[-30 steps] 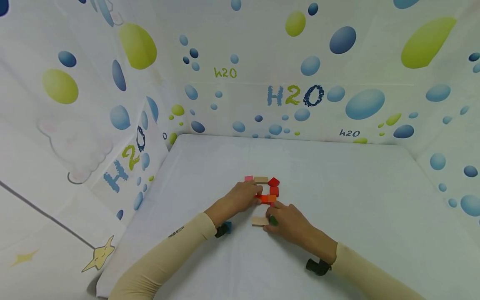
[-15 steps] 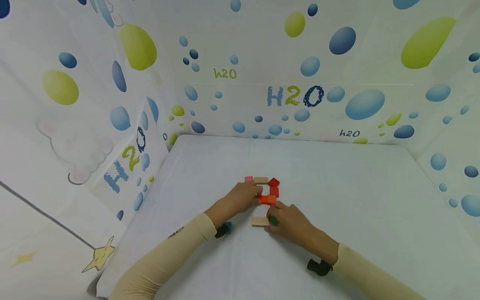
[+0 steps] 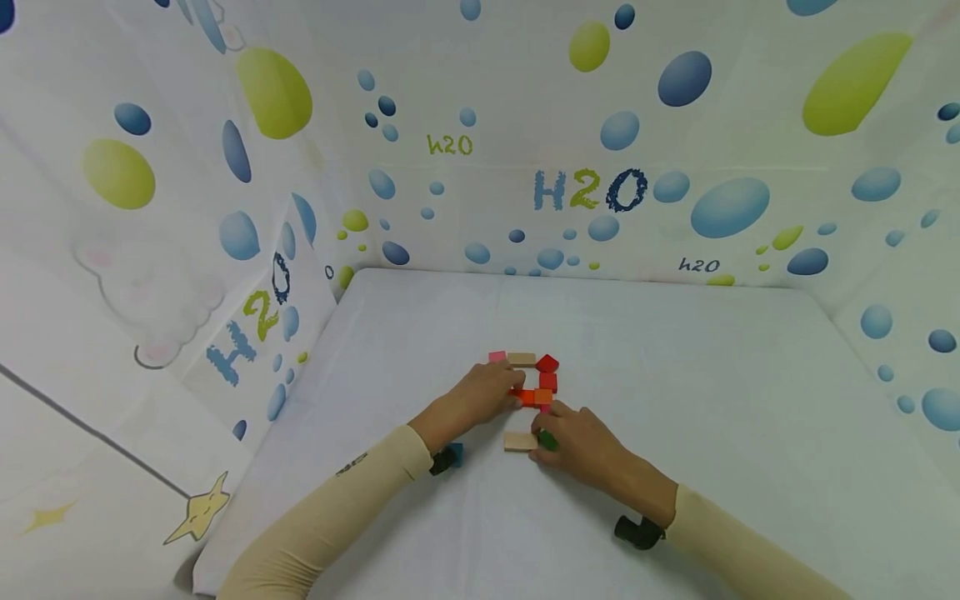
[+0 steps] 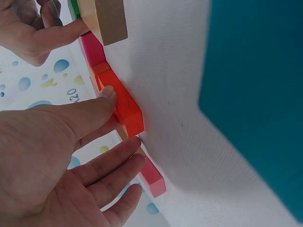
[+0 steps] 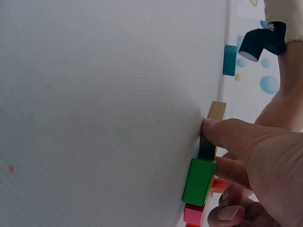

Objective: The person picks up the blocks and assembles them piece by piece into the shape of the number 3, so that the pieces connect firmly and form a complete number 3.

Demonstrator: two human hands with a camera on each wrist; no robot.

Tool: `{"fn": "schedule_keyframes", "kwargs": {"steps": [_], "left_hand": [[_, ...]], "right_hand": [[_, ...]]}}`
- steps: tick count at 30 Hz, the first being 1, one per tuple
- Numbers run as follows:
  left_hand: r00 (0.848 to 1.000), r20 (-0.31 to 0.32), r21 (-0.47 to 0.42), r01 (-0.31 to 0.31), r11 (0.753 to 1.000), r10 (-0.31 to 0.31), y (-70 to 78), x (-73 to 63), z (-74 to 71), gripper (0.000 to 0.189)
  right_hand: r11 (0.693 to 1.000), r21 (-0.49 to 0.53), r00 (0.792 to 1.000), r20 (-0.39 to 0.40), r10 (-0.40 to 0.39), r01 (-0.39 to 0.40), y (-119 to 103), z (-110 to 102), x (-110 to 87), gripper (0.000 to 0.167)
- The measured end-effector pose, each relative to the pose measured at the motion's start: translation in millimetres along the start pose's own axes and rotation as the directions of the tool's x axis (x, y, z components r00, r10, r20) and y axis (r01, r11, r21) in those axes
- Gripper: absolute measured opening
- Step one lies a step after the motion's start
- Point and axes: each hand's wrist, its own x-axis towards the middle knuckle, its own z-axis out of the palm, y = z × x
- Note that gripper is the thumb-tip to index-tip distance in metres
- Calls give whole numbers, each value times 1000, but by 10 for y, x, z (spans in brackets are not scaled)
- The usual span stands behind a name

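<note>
Several small blocks lie on the white cloth. My left hand [image 3: 487, 393] pinches an orange block [image 4: 127, 109], its thumb on the near face and its index finger behind; the other fingers are spread. Lower down, my right hand [image 3: 581, 446] pinches the end of a plain wooden block [image 3: 519, 442] between thumb and index finger. A green block [image 5: 199, 182] sits against that end, partly behind the right fingers in the head view. A dark pink block [image 4: 93, 49] lies between the wooden block and the orange pieces. A second orange block [image 3: 543, 397] adjoins the held one.
Beyond the hands are a pink block [image 3: 497, 357], another wooden block [image 3: 522, 360], a red five-sided block [image 3: 547, 363] and a red block [image 3: 548, 382]. A blue block [image 3: 457, 454] lies by the left wrist. Printed sheeting [image 3: 480, 208] stands behind the cloth surface.
Both hands stay almost in place on their blocks. The right hand has shifted very slightly to the right; the blocks keep their places.
</note>
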Motion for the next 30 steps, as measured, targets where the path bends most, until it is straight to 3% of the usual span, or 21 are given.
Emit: {"fn": "schedule_keyframes", "kwargs": {"steps": [18, 30], "left_hand": [[1000, -17, 9, -14, 1000, 14, 3, -2, 15, 20], [1000, -10, 11, -9, 1000, 9, 3, -8, 4, 22]], "right_hand": [[1000, 19, 1000, -3, 19, -18, -6, -16, -14, 33], [999, 21, 999, -32, -26, 27, 16, 1, -39, 31]]}}
